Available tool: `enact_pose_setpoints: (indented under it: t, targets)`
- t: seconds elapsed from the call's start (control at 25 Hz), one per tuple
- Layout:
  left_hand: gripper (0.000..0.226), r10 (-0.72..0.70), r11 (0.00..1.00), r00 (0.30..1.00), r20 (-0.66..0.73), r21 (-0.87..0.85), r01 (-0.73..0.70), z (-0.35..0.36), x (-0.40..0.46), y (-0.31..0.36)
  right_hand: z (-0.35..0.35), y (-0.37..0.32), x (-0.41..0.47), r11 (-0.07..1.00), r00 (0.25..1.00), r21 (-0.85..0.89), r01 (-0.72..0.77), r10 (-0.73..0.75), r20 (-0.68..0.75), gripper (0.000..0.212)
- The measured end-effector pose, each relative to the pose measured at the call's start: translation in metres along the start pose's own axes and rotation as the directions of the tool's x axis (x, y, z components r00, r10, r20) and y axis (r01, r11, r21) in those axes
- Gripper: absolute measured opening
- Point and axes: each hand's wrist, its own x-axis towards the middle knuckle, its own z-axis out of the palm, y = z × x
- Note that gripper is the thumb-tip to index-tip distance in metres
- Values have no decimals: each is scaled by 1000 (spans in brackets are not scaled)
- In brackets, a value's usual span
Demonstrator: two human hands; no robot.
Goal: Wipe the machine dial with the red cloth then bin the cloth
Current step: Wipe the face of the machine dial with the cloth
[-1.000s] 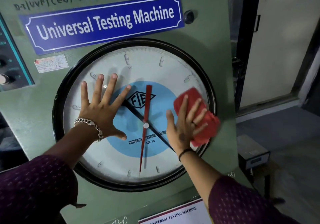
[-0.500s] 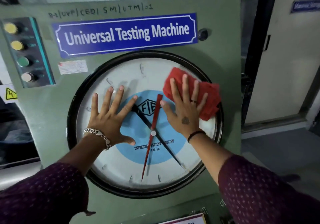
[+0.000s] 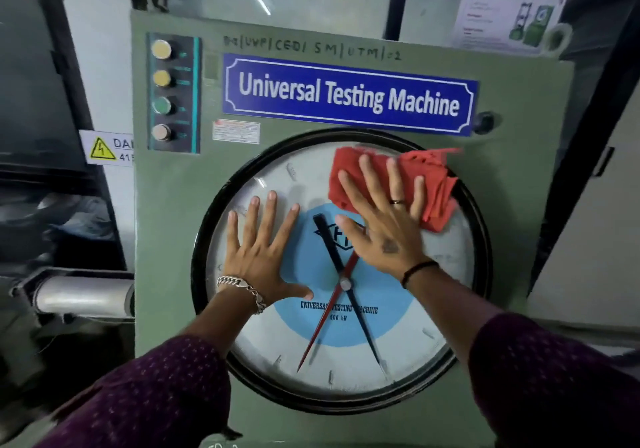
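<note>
The right hand (image 3: 384,226) presses the red cloth (image 3: 433,188) flat against the upper right of the machine dial (image 3: 346,361), fingers spread open over it, the cloth's far edge overlapping the black rim. The left hand (image 3: 263,253) lies flat on the dial's left side, fingers splayed, below the blue "Universal Testing Machine" nameplate (image 3: 346,94).

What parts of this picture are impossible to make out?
Head view only:
- FIE logo on the dial: mostly covered by the right hand.
- Dial scale numbers: too small, glare.
- Warning sign: cut off by the machine panel.
- Wall poster text: blurred.
- Glass under the red cloth: hidden.
- Any bin: none in view.
</note>
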Motion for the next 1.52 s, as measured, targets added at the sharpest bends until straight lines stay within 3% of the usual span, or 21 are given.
enact_pose_setpoints:
  t: [0.16,0.24,0.36,0.4,0.52,0.64,0.8,0.92,1.0,1.08,1.32,1.52]
  targets:
    - [163,-112,991,993,-29,-72,109,13,-19,0,4,13,-49,917,913,-44,397,-389,127,76]
    - [162,-151,986,988,-33,-79,148,18,-22,1,-4,41,-54,913,912,-77,400,-389,131,77]
    - [162,-180,981,983,-47,-85,175,24,-24,3,-7,23,9,984,986,-70,166,-164,45,76]
    - [163,-184,980,982,-46,-90,179,25,-25,3,-6,3,28,988,988,-45,148,-146,50,75]
    - [164,-183,979,982,-45,-102,177,26,-27,2,5,-29,17,927,925,-31,375,-371,84,76]
    - [164,-179,979,983,-38,-106,174,25,-26,2,-2,21,-35,853,840,-39,521,-504,199,77]
    - [162,-192,978,981,16,-83,193,18,-25,3,-30,30,-16,966,951,-56,253,-238,197,74]
    - [163,-201,979,975,91,-30,204,3,-27,10,-49,-4,4,988,960,-52,146,-129,249,83]
    - [163,-173,985,977,126,7,174,-14,-32,13,-71,-6,8,993,919,21,118,-117,376,82]
    - [157,-135,991,982,135,15,135,-40,-42,12,-93,-2,1,985,903,163,48,-113,416,70]
    - [136,-131,990,988,86,55,126,-142,-91,16,-143,-29,-38,905,937,423,44,-185,297,73]
    - [132,-212,964,970,118,190,188,-214,-171,13,-164,-99,-65,792,929,603,92,-287,235,71]
